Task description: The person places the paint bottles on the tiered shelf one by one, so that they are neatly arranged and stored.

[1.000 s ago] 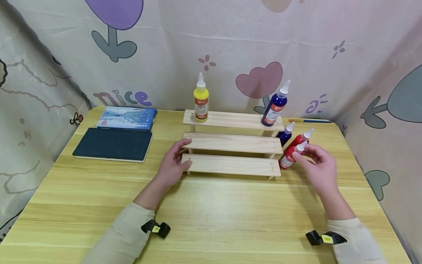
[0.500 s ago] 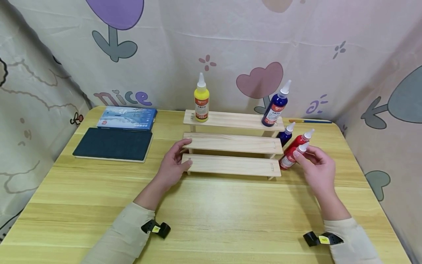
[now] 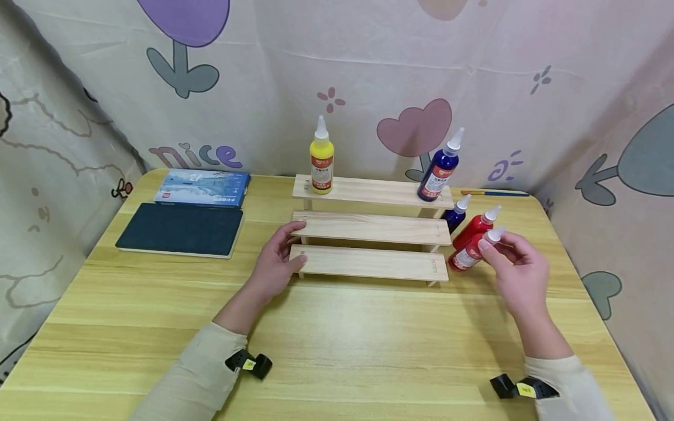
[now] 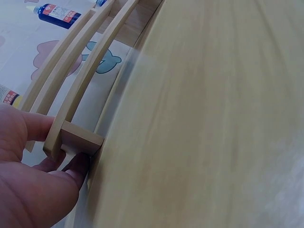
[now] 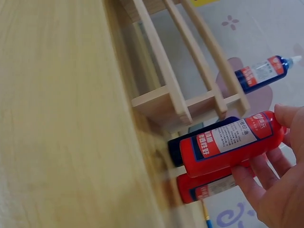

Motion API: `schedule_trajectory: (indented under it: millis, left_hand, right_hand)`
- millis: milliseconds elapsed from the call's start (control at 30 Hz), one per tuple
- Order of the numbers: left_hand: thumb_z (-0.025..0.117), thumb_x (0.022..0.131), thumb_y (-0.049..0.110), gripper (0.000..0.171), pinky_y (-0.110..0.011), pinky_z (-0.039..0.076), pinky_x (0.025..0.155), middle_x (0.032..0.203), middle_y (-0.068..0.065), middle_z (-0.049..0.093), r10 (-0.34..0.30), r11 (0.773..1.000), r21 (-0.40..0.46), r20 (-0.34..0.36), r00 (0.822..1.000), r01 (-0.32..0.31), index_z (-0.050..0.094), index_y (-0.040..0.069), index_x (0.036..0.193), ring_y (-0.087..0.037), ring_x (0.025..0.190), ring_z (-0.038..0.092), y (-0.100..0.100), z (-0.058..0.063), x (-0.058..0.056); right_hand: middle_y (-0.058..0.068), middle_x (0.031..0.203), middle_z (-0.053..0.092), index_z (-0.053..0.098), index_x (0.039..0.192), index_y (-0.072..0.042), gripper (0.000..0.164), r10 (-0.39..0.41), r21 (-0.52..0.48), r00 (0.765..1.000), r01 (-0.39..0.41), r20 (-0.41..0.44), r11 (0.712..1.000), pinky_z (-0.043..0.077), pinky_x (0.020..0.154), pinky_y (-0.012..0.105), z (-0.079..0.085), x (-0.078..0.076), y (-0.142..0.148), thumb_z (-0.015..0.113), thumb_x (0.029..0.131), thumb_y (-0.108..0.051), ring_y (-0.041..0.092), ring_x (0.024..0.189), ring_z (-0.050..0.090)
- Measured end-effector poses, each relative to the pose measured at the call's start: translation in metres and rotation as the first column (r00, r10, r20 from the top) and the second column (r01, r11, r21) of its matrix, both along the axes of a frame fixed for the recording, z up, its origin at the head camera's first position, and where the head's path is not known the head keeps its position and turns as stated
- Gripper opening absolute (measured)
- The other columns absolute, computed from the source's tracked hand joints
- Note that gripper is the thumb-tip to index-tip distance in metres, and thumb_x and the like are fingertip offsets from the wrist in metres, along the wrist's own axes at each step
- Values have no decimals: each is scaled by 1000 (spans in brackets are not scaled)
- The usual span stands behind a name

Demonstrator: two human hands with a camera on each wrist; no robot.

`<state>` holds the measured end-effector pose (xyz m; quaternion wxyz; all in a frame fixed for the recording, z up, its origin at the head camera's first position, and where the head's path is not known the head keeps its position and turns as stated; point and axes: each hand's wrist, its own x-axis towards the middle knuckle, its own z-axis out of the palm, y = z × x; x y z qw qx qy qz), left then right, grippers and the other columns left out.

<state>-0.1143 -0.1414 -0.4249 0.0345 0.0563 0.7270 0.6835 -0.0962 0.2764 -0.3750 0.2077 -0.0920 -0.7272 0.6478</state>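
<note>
Dark teal, the notebook [image 3: 179,230] lies well left of the left hand [image 3: 274,262], with a blue box [image 3: 202,188] just behind it. The left hand grips the near end of the rack [image 3: 371,263], thumb at the lowest board, a finger at the middle one. Beyond it, a yellow bottle [image 3: 322,166] stands on the top board, and a blue bottle [image 3: 437,177] stands toward that board's far end. The work looks partway along: two bottles are up, three are off the rack, and the two lower boards carry none. In front of the rack, between the hands, the table [image 3: 347,351] offers open room; bare wood also runs between the upper bottles. Tighter is the rack's right end: a low blue bottle [image 3: 453,218] and an upper red bottle [image 3: 470,231] stand close by the tilted red bottle [image 3: 466,256] that the right hand [image 3: 525,276] pinches near its cap. Whether its base touches the table I cannot tell. Beyond the right hand, a brush [image 3: 495,193] lies near the back edge.
</note>
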Motion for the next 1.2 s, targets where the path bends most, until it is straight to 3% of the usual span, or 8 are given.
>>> schedule_trajectory:
  millis: [233, 433, 633, 967, 1200]
  left_hand:
    - [59, 90, -17, 65, -40, 23, 116, 152, 1, 40, 1, 1000, -3, -1, 1000, -1, 49, 18, 144, -25, 134, 41, 0, 1, 0]
    - [59, 91, -17, 65, -40, 23, 116, 152, 1, 40, -3, 1000, -3, -6, 1000, 3, 49, 18, 144, -25, 134, 41, 0, 0, 0]
    - [59, 90, -18, 65, -41, 22, 116, 153, -1, 40, -6, 1000, 4, -15, 1000, 6, 48, 16, 144, -27, 134, 40, 0, 0, 0]
    - [59, 89, -19, 65, -42, 25, 115, 151, -4, 41, -5, 1000, 14, -23, 1000, 6, 49, 14, 144, -28, 133, 42, 1, -1, 0]
    - [60, 90, -17, 65, -40, 26, 115, 149, -1, 43, -2, 1000, 8, -15, 1000, 2, 50, 18, 144, -25, 132, 43, 0, 0, -1]
  right_hand:
    - [8, 104, 67, 70, 115, 5, 31, 14, -24, 999, -15, -41, 1000, 54, 72, 19, 18, 4, -2, 75, 84, 6, 15, 91, 66]
    - [10, 104, 68, 68, 116, 10, 31, 65, -14, 990, -67, -126, 998, 54, 74, 21, 28, 6, -7, 73, 85, 9, 17, 90, 65]
    - [12, 107, 67, 70, 116, 8, 30, 103, 36, 981, -98, -163, 995, 54, 77, 21, 44, 5, -19, 73, 86, 6, 21, 92, 62]
    - [11, 106, 68, 72, 116, 3, 28, 165, 107, 969, -147, -182, 983, 53, 77, 19, 64, -8, -51, 74, 88, 0, 23, 89, 61]
    - [11, 99, 69, 72, 111, 7, 25, 246, 97, 934, -228, -258, 969, 55, 74, 22, 72, -23, -80, 74, 86, 3, 21, 83, 62]
